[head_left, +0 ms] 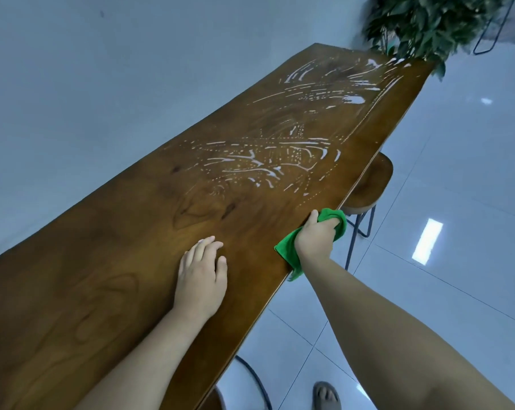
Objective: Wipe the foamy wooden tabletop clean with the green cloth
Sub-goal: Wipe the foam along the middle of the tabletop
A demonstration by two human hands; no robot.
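Note:
A long brown wooden tabletop (108,261) runs from the lower left to the upper right. White foam streaks (268,164) cover its middle, and more foam (339,84) lies toward the far end. The near part of the wood looks bare of foam. My right hand (317,235) is shut on the bunched green cloth (340,221) at the table's right edge, with part of the cloth hanging over the edge. My left hand (201,270) rests flat on the wood, fingers slightly apart, holding nothing.
A round wooden stool (371,184) on thin metal legs stands under the table's right edge. A leafy green plant (433,25) overhangs the far end. Glossy pale floor tiles (457,202) lie to the right. A sandalled foot (327,396) shows at the bottom.

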